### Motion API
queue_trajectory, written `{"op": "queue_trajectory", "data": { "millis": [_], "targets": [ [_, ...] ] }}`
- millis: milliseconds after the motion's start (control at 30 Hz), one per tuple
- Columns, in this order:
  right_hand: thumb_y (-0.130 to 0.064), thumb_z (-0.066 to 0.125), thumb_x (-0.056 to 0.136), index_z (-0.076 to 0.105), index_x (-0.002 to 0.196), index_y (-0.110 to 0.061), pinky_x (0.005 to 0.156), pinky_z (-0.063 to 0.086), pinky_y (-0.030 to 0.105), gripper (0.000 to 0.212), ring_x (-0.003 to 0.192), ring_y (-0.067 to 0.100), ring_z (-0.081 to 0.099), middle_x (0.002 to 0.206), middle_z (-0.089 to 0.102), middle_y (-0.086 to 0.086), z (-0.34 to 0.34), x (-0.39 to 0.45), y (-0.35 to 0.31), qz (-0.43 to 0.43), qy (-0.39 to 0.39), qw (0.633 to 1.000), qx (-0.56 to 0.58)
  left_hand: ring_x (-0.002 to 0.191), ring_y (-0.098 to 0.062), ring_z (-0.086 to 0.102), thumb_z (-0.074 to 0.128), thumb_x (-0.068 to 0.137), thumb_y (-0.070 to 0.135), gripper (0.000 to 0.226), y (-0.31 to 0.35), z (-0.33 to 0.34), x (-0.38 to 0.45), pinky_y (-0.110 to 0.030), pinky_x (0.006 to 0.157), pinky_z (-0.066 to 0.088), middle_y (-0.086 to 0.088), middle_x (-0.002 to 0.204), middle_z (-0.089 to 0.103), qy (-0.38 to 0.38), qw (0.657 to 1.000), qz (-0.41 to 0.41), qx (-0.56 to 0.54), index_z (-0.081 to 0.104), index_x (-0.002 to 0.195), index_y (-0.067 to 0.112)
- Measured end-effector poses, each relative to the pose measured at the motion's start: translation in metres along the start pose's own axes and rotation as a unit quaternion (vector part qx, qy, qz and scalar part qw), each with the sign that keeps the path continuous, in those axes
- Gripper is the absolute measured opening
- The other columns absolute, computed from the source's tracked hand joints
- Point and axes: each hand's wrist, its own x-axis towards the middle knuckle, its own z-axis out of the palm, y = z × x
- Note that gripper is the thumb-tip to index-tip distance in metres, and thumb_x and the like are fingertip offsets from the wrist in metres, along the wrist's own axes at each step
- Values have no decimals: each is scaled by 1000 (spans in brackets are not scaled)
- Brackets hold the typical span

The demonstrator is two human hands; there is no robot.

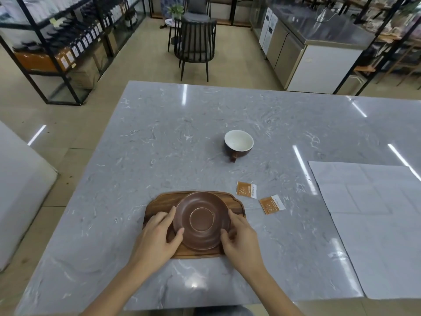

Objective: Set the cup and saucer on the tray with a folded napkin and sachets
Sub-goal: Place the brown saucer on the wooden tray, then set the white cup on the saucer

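A brown saucer (201, 220) lies on the wooden tray (159, 201) near the table's front edge. My left hand (159, 236) grips the saucer's left rim and my right hand (241, 240) grips its right rim. A brown cup (238, 143) with a white inside stands upright on the table beyond the tray, its handle facing me. Two orange sachets (246, 189) (272, 204) lie flat on the table just right of the tray. A large white unfolded napkin (369, 224) is spread over the table's right side.
The grey marble table (159, 144) stretches away from me. Beyond its far edge stand dark chairs (197, 42), shelving at the left, and a steel counter (319, 42) at the right. A white block (20, 190) sits on the floor at left.
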Motion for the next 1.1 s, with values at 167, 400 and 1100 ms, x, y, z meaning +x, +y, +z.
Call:
{"op": "queue_trajectory", "data": {
  "millis": [167, 400, 1100],
  "targets": [
    [-8, 65, 92, 51, 145, -16, 69, 43, 0, 56, 83, -5, 61, 120, 61, -2, 2, -4, 2, -5, 12, 1000, -2, 124, -16, 52, 69, 91, 34, 66, -2, 3, 3, -24, 100, 42, 2, 137, 57, 34, 999, 26, 18, 46, 149, 12],
    [-10, 63, 94, 48, 148, -17, 74, 41, -2, 56, 91, -13, 56, 126, 58, -1, 5, -6, 7, -24, 21, 999, -6, 127, -22, 54, 41, 89, 51, 68, -3, 5, 4, -34, 106, 44, -1, 136, 64, 48, 996, 47, 63, 56, 142, 11],
    [-30, 61, 96, 63, 126, -22, 78, 49, 10, 31, 86, -13, 61, 116, 54, -11, -51, 88, 15, -14, 122, 992, 4, 139, -13, 40, 59, 96, 29, 51, 31, -18, 130, -25, 112, 26, 6, 149, 51, 28, 996, 85, 12, 51, 145, 21]
  ]
}}
